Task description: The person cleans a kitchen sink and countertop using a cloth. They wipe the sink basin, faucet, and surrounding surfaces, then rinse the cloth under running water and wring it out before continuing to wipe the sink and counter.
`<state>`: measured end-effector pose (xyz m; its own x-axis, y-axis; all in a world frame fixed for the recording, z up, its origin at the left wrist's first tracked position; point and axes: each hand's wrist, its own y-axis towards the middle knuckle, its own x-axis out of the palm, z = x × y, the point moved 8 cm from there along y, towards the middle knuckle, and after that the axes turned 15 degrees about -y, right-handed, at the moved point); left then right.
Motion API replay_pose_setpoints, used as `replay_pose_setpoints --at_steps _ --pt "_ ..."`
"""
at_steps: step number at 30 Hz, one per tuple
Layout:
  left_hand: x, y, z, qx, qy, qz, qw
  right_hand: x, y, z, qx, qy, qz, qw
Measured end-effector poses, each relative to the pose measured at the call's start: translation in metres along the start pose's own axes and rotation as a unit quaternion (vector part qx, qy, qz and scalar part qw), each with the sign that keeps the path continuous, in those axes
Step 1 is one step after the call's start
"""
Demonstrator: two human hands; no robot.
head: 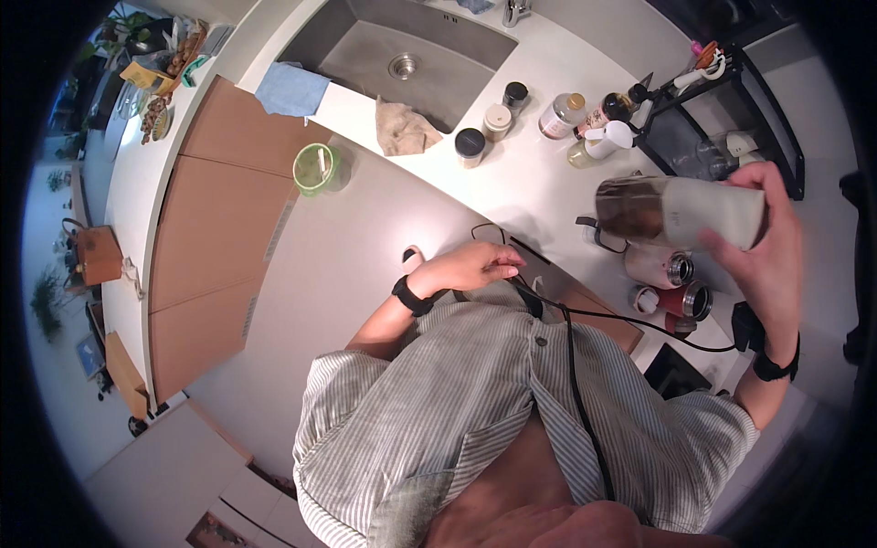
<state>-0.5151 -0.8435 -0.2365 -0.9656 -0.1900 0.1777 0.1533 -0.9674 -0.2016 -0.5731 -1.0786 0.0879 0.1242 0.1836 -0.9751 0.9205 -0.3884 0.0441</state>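
My right hand (771,233) grips a tall container (706,209) around its cream-coloured end. The other end is brown and see-through; the container is tilted nearly level above the counter, slightly blurred. Below it, a steel-mouthed pale flask (658,267) and a red steel-mouthed flask (685,300) stand on the white counter (541,178). A clear vessel with a black handle (606,236) is partly hidden behind the container. My left hand (473,266) hangs empty before my waist, its fingers loosely bent, close to the counter's front edge and a black cable (616,315).
Several lidded jars (470,147) and bottles (563,115) stand near the sink (404,51). A black rack (726,116) is at the right, by the wall. Cloths (404,129) lie along the sink's front edge. A green bin (318,169) stands on the floor.
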Motion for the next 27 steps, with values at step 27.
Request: replay_pose_setpoints --at_steps 27 --pt "-0.335 -0.250 0.077 0.116 -0.178 0.117 0.970 0.174 0.151 -0.474 -0.279 0.121 -0.085 0.949"
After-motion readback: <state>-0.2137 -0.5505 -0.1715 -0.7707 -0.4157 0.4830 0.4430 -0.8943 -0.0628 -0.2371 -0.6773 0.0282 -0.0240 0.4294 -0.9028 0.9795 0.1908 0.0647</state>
